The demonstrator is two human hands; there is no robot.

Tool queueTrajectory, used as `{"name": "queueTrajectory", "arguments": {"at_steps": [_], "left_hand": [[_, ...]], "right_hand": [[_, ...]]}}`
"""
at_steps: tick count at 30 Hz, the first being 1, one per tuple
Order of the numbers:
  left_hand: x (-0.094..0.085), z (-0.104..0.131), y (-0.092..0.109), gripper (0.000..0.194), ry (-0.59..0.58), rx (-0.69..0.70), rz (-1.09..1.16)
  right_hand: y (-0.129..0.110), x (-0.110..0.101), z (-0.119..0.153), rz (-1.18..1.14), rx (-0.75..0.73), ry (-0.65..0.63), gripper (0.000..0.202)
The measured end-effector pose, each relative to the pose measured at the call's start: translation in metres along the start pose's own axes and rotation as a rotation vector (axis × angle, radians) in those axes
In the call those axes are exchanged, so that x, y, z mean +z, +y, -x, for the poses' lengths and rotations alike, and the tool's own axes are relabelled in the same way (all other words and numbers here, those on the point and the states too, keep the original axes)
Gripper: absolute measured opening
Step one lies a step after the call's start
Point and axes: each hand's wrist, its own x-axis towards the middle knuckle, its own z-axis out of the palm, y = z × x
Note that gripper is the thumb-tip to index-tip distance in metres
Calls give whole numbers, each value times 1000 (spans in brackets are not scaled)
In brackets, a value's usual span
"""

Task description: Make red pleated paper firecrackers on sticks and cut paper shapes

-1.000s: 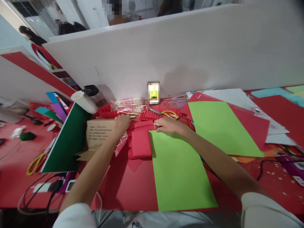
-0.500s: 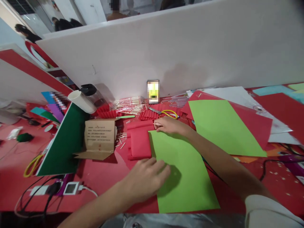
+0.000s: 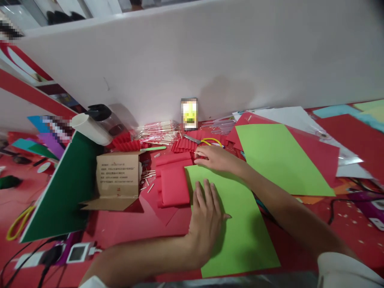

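Note:
My left hand (image 3: 207,218) lies flat on a bright green sheet of paper (image 3: 240,236), with the fingers stretched forward and the thumb out to the right. At the sheet's far edge is my right hand (image 3: 214,158), its fingers slightly bent and a gap showing between them; I make out nothing in it. Just left of its fingertips lies a red rolled or folded strip of paper (image 3: 174,158). A thick folded red paper bundle (image 3: 175,186) rests beside the green sheet, left of both hands.
Yellow-handled scissors (image 3: 210,141) and pleated red paper (image 3: 186,145) lie behind my right hand. To the left stand an opened cardboard box (image 3: 118,176) and a green board (image 3: 64,192). A phone (image 3: 189,114) leans on the white partition. Another green sheet (image 3: 282,156) lies right.
My left hand has gone from loosely curled above the green sheet to flat on it. The fingers of my right hand have parted. The view has tilted down and shifted.

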Motion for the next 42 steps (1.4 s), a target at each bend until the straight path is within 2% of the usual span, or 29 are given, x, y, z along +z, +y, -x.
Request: {"name": "queueTrajectory", "arguments": {"at_steps": [5,8,11,17,23,28,30,35,42], "left_hand": [[-9,-13,-5,92,-58,-65,60],[-12,-14,-6,92,-71,-88,112],[-12,-15,-7,92,-70,-91,117],[-10,-17,-6,91,-66,-94,86],[-12,-17,-4,90,-49,-85,-6],[-15,-17,-5,87,-66,-68,-48],[-15,-18,-5,88,-78,-75,-59],[-16,-19,-4,90,-62,-90,-36],[-20,-27,-5,91,-42,-123,-42]], "right_hand": [[4,0,14,-206,-8,186,43],[5,3,24,-360,20,188,52],[4,8,29,-532,24,158,50],[3,16,32,-850,-20,175,34],[5,19,34,-776,7,225,27],[4,30,32,-488,-78,306,26],[3,33,31,-439,-64,330,21],[2,35,31,-400,-22,290,12],[-1,37,30,-368,-65,278,18]]}}
